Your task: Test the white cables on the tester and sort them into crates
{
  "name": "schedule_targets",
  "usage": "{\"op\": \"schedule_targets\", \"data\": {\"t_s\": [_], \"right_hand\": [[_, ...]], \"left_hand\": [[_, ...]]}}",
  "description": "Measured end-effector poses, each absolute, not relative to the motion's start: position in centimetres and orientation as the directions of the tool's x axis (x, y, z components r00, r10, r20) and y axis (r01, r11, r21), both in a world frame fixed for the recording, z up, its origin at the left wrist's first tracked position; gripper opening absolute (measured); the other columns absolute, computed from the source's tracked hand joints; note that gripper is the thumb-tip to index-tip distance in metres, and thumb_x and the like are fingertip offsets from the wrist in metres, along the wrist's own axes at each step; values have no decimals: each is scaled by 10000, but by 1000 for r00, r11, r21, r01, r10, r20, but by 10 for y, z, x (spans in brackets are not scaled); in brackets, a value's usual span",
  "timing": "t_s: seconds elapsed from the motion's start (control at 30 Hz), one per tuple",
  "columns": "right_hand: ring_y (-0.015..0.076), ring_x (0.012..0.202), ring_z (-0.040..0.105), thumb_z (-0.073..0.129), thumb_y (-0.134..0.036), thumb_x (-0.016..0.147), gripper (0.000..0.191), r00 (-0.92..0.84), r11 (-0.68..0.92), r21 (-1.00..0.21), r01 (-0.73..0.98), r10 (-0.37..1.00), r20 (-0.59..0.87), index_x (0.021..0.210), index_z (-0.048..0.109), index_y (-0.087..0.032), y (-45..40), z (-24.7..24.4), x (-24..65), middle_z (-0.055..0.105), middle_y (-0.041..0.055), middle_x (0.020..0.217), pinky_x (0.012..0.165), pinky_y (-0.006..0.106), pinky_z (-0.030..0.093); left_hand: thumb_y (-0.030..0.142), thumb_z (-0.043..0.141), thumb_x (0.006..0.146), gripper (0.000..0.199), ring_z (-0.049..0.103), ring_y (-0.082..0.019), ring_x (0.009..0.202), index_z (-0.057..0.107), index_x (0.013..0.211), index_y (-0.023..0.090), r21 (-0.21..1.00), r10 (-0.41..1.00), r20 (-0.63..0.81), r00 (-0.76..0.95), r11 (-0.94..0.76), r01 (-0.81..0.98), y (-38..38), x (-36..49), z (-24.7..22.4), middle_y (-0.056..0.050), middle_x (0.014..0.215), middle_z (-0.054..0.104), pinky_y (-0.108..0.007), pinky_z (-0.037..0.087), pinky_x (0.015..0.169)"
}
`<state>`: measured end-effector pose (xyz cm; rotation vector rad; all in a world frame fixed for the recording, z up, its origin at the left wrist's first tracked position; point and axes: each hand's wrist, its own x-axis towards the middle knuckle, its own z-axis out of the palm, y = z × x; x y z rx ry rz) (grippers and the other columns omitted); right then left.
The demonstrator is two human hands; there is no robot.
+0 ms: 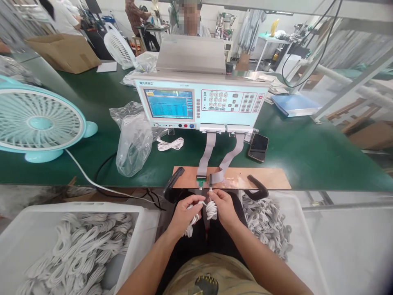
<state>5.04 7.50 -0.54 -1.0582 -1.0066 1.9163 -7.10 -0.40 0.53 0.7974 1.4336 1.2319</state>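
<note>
My left hand is closed on a coiled white cable, with one end of it between thumb and fingers. My right hand pinches a white cable end at the tip of the right-hand ribbon cable. Whether that end is fully seated cannot be seen. White cable loops hang between the hands; whether they belong to the same cable is unclear. Just ahead, a small green circuit board ends the left-hand ribbon cable. Both ribbons run from a cable tester with a lit screen.
White cable bundles fill a left bin and a right bin. A wooden board lies along the table edge between two black armrests. A phone, plastic bag, coiled cable and fan stand around the tester.
</note>
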Motion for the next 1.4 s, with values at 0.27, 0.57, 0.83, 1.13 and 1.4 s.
{"op": "schedule_targets", "data": {"t_s": [0.27, 0.57, 0.83, 1.13, 1.4], "right_hand": [[84, 445, 439, 750, -375, 595, 279, -401, -534, -803, -263, 818, -413, 652, 627, -131, 78, -2, 47, 548, -8, 525, 447, 219, 338], [98, 477, 484, 756, -373, 593, 276, -476, -556, -803, -216, 778, -410, 695, 669, -132, 83, -4, 54, 586, 4, 555, 478, 226, 369], [105, 480, 490, 736, -389, 625, 279, -516, -565, -799, -203, 756, -404, 735, 681, -139, 85, -8, 56, 596, 1, 572, 490, 233, 388], [115, 520, 515, 716, -366, 662, 220, -530, -532, -817, -223, 770, -356, 659, 674, -150, 85, -8, 56, 609, 4, 583, 553, 250, 415], [143, 594, 565, 721, -364, 660, 211, -525, -541, -806, -241, 771, -360, 698, 693, -159, 85, -12, 55, 660, 30, 680, 595, 269, 437]], "left_hand": [[310, 624, 701, 205, 492, -84, 485, 630, 824, 145, 960, 921, -279, -272, 270, -71, 0, -77, 4, 18, 578, 555, -186, 363, 471], [387, 492, 801, 317, 519, -138, 629, 597, 602, 164, 981, 962, -94, -257, 134, 142, 11, -75, -7, -15, 625, 561, -217, 392, 586], [401, 498, 794, 333, 526, -148, 675, 606, 604, 151, 993, 914, -91, -396, 115, 37, 18, -66, -9, -31, 688, 584, -235, 404, 648], [486, 571, 726, 381, 401, -82, 458, 554, 565, 141, 966, 836, -252, -488, 186, -180, 20, -59, -12, 25, 493, 460, -192, 319, 454], [519, 596, 692, 387, 414, -69, 417, 586, 611, 140, 941, 795, -317, -517, 194, -278, 23, -52, -20, 12, 531, 552, -185, 320, 405]]}}
